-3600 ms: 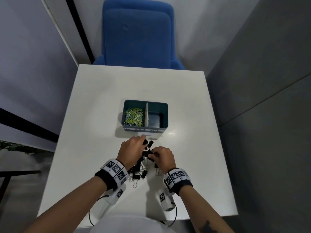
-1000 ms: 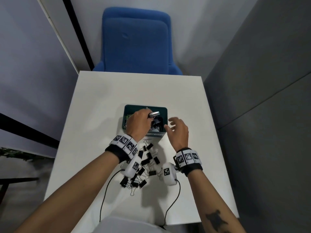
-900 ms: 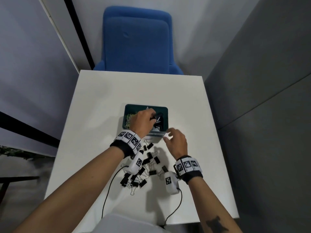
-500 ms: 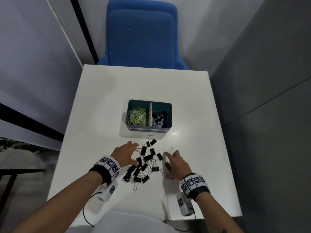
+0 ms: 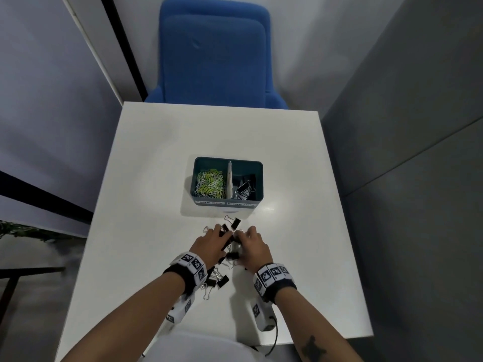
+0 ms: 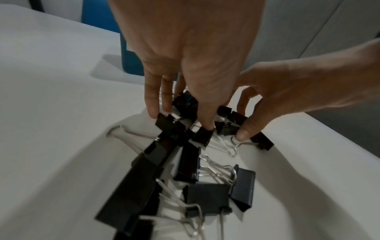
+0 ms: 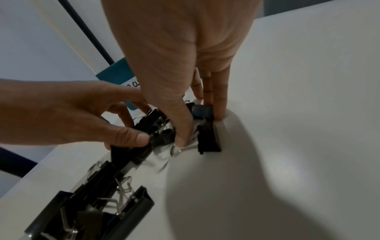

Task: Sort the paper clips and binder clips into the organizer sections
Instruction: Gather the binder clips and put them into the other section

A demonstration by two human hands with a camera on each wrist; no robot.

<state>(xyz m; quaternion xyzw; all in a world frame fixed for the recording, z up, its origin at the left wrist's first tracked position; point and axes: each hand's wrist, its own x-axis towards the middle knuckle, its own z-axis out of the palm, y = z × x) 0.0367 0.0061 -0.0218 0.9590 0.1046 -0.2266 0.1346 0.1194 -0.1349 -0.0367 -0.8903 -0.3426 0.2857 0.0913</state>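
Closest to the person, a loose heap of black binder clips (image 5: 217,279) lies on the white table (image 5: 146,178) between the two wrists. Half a second ago both hands lay spread flat at either side of that heap; now they have drawn together over its far end. The left hand (image 5: 210,245) has its fingers bent down onto the clips, thumb (image 6: 205,123) and fingertips pinching at black bodies. The right hand (image 5: 252,248) curls in from the other side, its thumb (image 7: 183,138) and fingers closed on a clip with wire handles. I read this as the gathering of a second handful, so the binder-clip half of the job is only partly done.

One clip (image 5: 234,222) lies apart, just beyond the fingertips. Farther on stands the teal organizer (image 5: 258,178), a white divider (image 5: 229,178) splitting it. The left section holds the green and white paper clips (image 5: 210,184); the right section already holds several binder clips (image 5: 244,188), dropped there a second ago. Beyond the table stands a blue chair (image 5: 214,53).
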